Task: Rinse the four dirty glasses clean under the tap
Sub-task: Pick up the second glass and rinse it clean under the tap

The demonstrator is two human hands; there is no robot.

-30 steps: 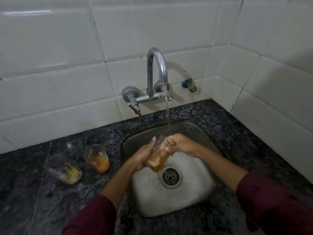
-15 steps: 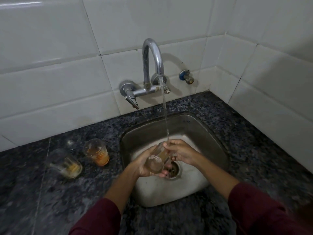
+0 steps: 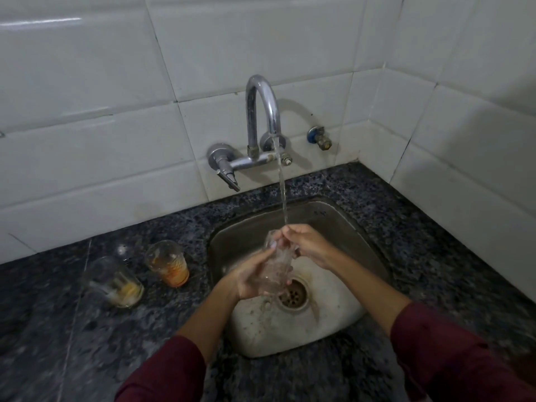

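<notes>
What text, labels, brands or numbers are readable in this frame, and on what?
None readable.
Sink: a small mark on the back wall, too small and blurred to read.
Tap: no visible marking.
Two dirty glasses on the counter and the glass held under the water: no print, only residue.
Tiles: plain.

Sink (image 3: 333,224) set in counter (image 3: 435,242), tap (image 3: 261,111) on wall behind.
Two glasses (image 3: 116,281) (image 3: 168,262) on counter left of sink; third glass (image 3: 275,265) over drain (image 3: 291,294), under stream.
</notes>
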